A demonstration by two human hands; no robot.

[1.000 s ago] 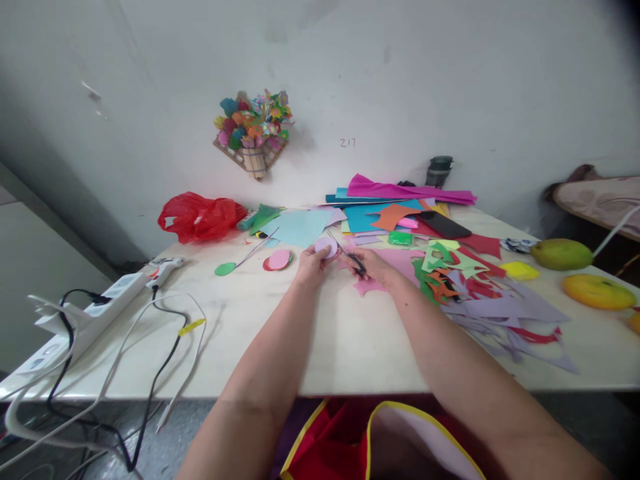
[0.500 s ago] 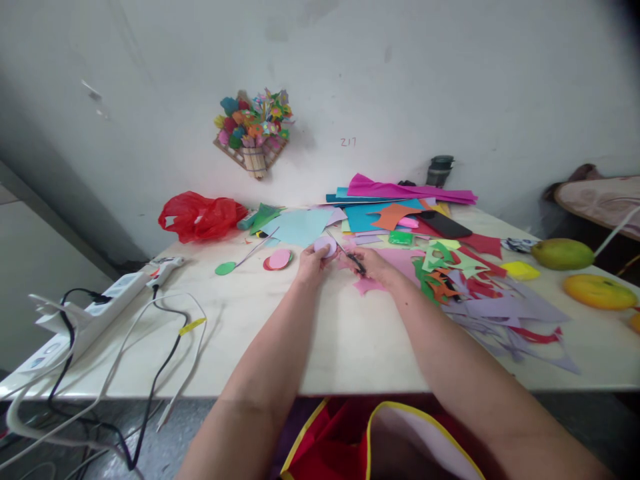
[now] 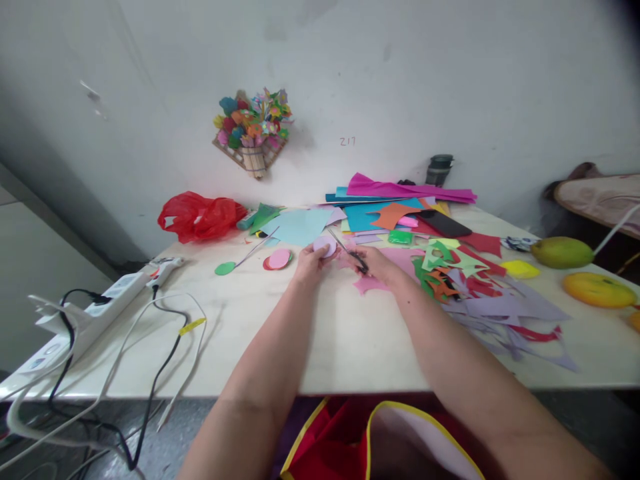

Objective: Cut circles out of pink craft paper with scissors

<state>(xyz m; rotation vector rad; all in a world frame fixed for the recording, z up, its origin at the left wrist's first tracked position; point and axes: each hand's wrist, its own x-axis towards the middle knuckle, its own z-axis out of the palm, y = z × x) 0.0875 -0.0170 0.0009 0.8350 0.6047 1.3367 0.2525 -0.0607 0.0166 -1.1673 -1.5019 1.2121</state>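
Note:
My left hand [image 3: 311, 261] pinches a small round pale purple paper piece [image 3: 326, 246] above the white table [image 3: 330, 333]. Beside it, my right hand [image 3: 376, 263] is closed on a pair of scissors [image 3: 350, 253] whose blades reach up to the right edge of the paper circle. A pink paper scrap [image 3: 369, 285] lies on the table just below my right hand. Cut pink and red circles [image 3: 278, 259] and a green oval [image 3: 225, 269] rest to the left of my left hand.
Piles of coloured paper sheets [image 3: 385, 207] and offcuts [image 3: 480, 293] cover the table's back and right. A red plastic bag [image 3: 200, 216] sits at back left, a power strip [image 3: 100, 303] with cables at left, mangoes [image 3: 562, 253] at right. A paper-flower basket [image 3: 254, 130] hangs on the wall.
The scissors and right hand have shifted very slightly up along the edge of the purple circle. Both hands stay in the same place.

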